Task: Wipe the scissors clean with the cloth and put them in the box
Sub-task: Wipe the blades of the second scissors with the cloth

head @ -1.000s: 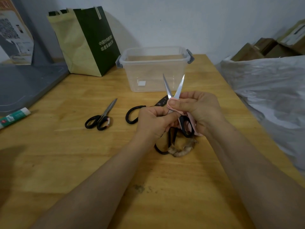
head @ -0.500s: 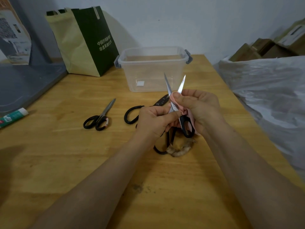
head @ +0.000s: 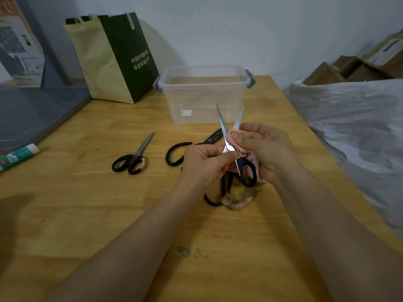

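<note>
Scissors (head: 223,129) are held above the table (head: 87,203), just near of the box (head: 196,99), with the blades pointed far and spread in a narrow V. They are gripped around the pivot by the left hand (head: 202,164), whose fingers are curled round them; one black handle loop is seen between the two hands. A pink cloth (head: 230,138) is wrapped over the lower part of the right blade and is pinched there between the thumb and curled fingers of the right hand (head: 266,147); more cloth is seen by that palm. The clear box is stood at the far side of the table, open at the top, with grey clips at its ends. A small pair (head: 133,158) is laid closed on the table, left of the hands and well apart from them. A large pair (head: 172,153) is partly hidden behind the left hand, its dark blade pointed toward the box. A third pair (head: 211,201) is laid under the hands, with a brownish lump (head: 239,199) touching it; what the lump is cannot be told. A bag (head: 113,57) is stood at the far left and a glue stick (head: 17,154) is laid at the left edge.
</note>
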Tool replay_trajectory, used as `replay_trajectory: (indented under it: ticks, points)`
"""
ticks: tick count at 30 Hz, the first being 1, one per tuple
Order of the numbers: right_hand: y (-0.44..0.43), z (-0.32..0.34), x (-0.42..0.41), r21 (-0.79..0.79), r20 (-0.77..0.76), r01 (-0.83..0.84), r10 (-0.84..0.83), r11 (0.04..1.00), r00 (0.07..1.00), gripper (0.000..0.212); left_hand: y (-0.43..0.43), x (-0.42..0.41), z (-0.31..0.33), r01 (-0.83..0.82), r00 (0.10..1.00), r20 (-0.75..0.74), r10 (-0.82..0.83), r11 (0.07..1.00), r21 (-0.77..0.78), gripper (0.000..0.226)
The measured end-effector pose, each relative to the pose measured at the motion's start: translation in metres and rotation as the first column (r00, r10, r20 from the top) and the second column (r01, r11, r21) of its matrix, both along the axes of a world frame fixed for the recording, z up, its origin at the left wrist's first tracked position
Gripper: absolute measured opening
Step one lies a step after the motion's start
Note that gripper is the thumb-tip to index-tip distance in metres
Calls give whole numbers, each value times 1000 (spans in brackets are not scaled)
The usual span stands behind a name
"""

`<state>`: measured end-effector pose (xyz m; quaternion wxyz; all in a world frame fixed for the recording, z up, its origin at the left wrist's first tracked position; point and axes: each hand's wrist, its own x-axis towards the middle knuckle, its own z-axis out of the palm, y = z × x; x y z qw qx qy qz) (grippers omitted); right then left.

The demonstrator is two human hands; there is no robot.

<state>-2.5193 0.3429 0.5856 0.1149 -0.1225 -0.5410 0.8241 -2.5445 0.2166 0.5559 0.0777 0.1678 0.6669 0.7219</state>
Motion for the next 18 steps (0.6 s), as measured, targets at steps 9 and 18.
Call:
replay_trajectory:
  ticks: [9,18]
  points:
    - [-1,-6,-3,286,-66,136,-123,949,990,28,3,3,3,-47,999,11,48,999,-20,20]
    - [6,-5,-6,483,-189,279,-213,830,959,20,3,2,3,-46,999,19,47,997,-64,20]
